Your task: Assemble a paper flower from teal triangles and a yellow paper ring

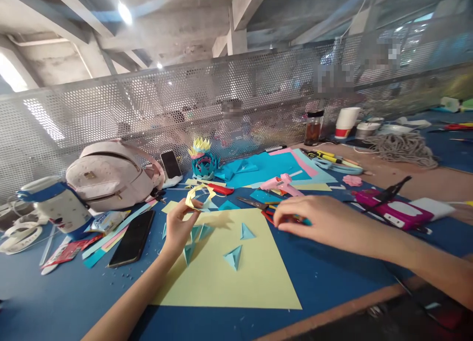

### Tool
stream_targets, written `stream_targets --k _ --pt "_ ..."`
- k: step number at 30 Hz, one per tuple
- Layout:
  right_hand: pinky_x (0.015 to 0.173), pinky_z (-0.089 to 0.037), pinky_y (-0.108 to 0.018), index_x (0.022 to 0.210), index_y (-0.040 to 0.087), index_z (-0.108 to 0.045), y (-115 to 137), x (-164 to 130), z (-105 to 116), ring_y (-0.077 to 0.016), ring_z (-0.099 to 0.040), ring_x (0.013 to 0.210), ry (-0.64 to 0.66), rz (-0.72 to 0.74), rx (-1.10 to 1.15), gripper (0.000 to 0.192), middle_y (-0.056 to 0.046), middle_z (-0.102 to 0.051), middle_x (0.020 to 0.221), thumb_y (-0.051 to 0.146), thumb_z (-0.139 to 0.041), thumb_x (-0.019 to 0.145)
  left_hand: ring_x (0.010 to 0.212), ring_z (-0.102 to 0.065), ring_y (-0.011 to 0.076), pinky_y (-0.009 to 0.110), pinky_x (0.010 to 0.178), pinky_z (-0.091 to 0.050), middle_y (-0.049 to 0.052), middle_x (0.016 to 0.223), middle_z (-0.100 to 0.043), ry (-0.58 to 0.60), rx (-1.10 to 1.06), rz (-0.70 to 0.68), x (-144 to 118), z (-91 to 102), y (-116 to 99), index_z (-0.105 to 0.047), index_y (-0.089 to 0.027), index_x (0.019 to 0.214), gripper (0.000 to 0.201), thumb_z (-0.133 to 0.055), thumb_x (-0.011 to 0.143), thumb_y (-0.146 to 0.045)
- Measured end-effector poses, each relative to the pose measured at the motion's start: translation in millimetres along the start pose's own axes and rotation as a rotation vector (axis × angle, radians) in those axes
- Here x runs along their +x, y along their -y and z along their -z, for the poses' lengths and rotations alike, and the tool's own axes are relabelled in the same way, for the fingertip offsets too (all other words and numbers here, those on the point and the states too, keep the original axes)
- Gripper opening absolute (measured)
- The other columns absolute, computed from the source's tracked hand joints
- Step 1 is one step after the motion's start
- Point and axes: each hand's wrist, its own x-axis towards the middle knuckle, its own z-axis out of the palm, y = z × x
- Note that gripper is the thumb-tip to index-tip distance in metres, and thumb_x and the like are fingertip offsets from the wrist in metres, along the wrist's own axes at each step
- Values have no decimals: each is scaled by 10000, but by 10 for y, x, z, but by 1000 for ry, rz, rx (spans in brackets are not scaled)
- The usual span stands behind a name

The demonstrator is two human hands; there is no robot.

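Yellow paper sheet [236, 272] is lying flat at lower centre, catching blue folded triangles [233, 256]; your left hand [178, 227] is pinching a yellow paper ring [199, 195] aloft, while your right hand [310, 218] is curling over red-handled scissors [266, 214], grip unclear.

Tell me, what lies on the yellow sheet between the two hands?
In the head view, small folded blue paper triangles lie on the yellow sheet between the left hand and right hand.

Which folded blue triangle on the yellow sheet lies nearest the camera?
The triangle at the sheet's middle, alone, lowest in frame; the others lie higher, toward the left hand.
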Motion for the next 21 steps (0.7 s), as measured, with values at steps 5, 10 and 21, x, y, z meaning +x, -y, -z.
stream_targets --k 5,10,21 --pt "586 -329 -248 846 252 -681 371 351 -358 -175 -647 762 185 103 165 120 19 -714 838 361 -635 863 896 -657 189 286 809 -530 41 898 -692 4 5 17 -1 -5 -28 -677 -188 820 76 -626 791 -140" --pt "582 -284 -255 848 219 -644 471 682 -758 -213 -637 899 283 204 138 288 -3 -690 923 489 -708 770 880 -653 189 286 792 -530 46 899 -692 -3 19 14 10 18 -23 -680 -184 843 88 -630 788 -136" --pt "535 -325 -208 759 185 -617 438 809 -805 -132 -601 692 508 177 463 309 20 -668 748 427 -788 676 877 -654 186 286 797 -532 39 895 -696 6 -14 21 21 23 28 -688 -197 835 90 -644 782 -138"
